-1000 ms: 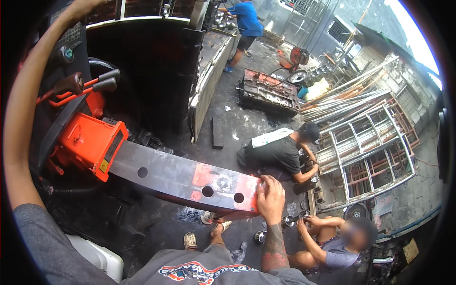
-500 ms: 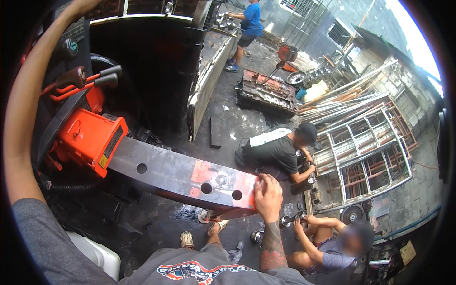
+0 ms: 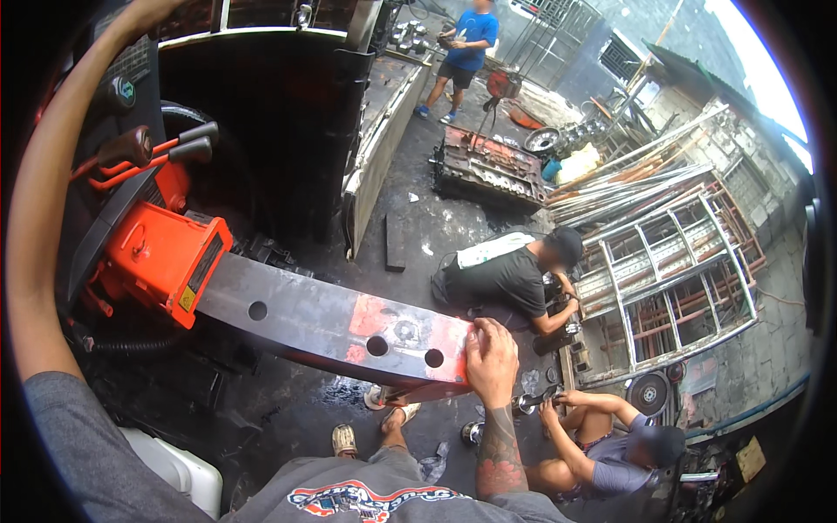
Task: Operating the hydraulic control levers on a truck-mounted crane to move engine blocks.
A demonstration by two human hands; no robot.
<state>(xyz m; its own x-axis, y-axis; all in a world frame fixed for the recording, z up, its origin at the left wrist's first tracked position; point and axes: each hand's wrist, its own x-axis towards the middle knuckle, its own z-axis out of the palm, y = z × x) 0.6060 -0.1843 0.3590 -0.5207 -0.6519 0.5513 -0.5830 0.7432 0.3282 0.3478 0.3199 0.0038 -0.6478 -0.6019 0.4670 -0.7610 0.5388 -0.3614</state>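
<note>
Right-hand grip (image 3: 493,359) is curled over the nearer end of the dark steel beam (image 3: 318,301), whose long axis is angled leftward to the orange housing (image 3: 161,253), while the raised left hand (image 3: 157,9) is cropped above, its closure impossible to tell.

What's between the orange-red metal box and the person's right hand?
In the head view, a long, dark grey metal beam spans the whole stretch, touching the right hand.
</note>
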